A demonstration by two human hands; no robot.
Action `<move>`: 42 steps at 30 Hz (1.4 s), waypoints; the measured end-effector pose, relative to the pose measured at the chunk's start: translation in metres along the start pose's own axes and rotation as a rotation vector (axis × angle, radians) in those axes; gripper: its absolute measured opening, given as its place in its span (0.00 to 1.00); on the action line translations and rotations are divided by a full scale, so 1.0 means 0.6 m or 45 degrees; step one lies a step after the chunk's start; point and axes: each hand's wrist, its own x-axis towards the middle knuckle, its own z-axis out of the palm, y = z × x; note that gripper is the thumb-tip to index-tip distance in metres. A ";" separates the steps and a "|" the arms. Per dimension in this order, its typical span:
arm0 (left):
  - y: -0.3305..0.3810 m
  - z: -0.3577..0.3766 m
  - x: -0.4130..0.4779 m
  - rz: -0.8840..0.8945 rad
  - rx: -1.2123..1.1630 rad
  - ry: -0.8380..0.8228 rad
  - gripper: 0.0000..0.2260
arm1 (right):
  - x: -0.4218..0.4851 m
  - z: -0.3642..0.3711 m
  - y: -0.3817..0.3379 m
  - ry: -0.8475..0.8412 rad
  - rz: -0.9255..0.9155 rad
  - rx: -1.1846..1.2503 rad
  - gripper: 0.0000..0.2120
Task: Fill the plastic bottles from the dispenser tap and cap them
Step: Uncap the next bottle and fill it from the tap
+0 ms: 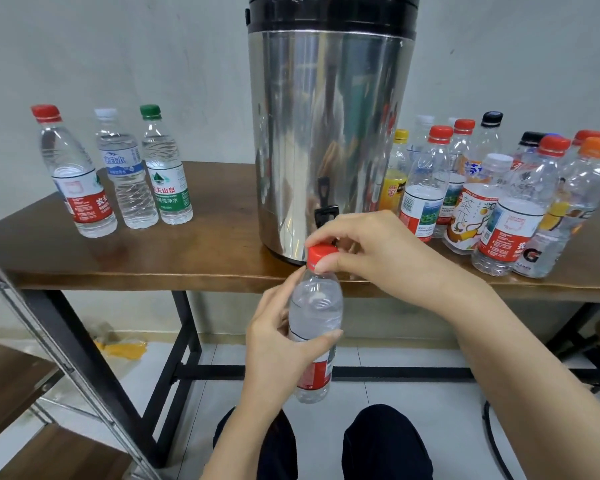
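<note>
Bottle (315,317) is in mid-air just in front of and below the dispenser (329,133), off the table edge, upright with a slight tilt and clear liquid inside. Red cap (321,256) sits on its neck, right under the black tap (324,211). Left hand (278,344) wraps the bottle body at the label, thumb across the front. Right hand (371,247) comes in from the dispenser's right side, with thumb and fingertips pinched round the cap. The dispenser is a steel drum with a black top, standing on the wooden table (187,258) near the front edge. Left of it are three capped bottles in a row: red-capped (75,174), white-capped (127,171), green-capped (165,168). Right of it is a tight cluster of mixed capped bottles (425,181), most looking empty. Below the dispenser, on this side of the table, are the person's knees in dark trousers (385,445).
</note>
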 end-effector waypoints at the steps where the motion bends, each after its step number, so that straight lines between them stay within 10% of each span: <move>1: 0.009 -0.017 0.006 0.008 -0.005 0.019 0.36 | 0.012 0.006 -0.012 0.039 -0.017 0.030 0.14; 10: 0.070 -0.214 0.152 0.155 0.047 0.398 0.35 | 0.133 0.125 -0.102 0.496 -0.285 0.364 0.22; 19: 0.000 -0.311 0.312 0.079 0.491 0.764 0.36 | 0.258 0.269 -0.043 0.179 0.048 0.090 0.21; 28: -0.085 -0.299 0.269 -0.025 1.040 0.605 0.55 | 0.291 0.365 0.003 0.007 0.200 -0.304 0.24; 35: -0.122 -0.333 0.312 -0.136 1.068 0.623 0.55 | 0.286 0.395 0.014 0.323 0.013 -0.479 0.12; 42: -0.140 -0.347 0.358 -0.112 1.091 0.633 0.55 | 0.286 0.394 0.009 0.320 0.045 -0.511 0.24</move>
